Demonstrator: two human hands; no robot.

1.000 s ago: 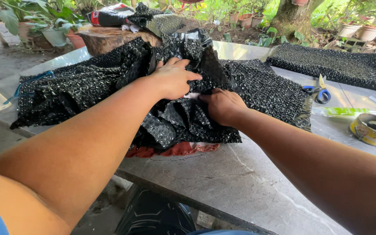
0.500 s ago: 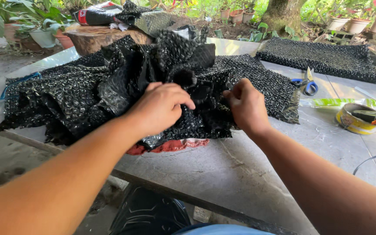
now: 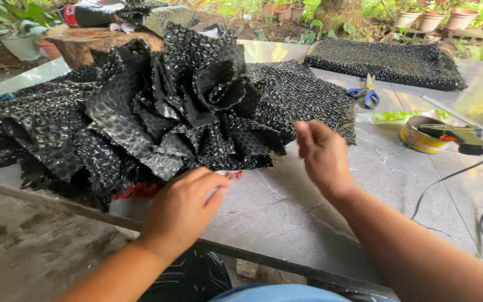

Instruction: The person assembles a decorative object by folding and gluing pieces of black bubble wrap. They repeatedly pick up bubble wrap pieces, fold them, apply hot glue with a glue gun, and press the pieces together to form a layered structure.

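Centre left of the frame: the black plastic mesh (image 3: 157, 117) lies bunched into a ruffled rosette on the grey table (image 3: 286, 218), its folds already gathered; whether they are fastened cannot be told. Your left hand (image 3: 183, 207) rests at the bundle's near edge, fingers curled, with something pale barely showing under them. Your right hand (image 3: 322, 156) hovers loosely open and empty, just right of the bundle. Right of it the tabletop is bare up to the scissors (image 3: 364, 96), tape roll (image 3: 425, 134) and black cord (image 3: 448, 179). The near table edge runs just below your left hand.
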